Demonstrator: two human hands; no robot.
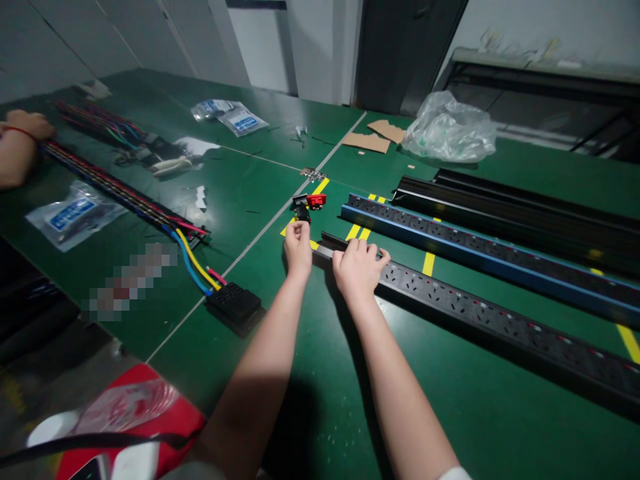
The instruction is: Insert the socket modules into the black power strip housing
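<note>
My right hand is closed over the end of a long black power strip, which runs off to the lower right with its row of sockets facing up. Just left of the strip's end, my left hand pinches a small black part; its exact kind is hard to make out. Beyond those fingers lies a small red part, close to or touching the black one. A narrow channel shows at the strip's near end, partly covered by my right hand.
A blue-edged power strip and black metal profiles lie behind. On the left are a wire bundle with a black socket block and a bagged packet. Another person's hand rests at the far left. A clear plastic bag sits at the back.
</note>
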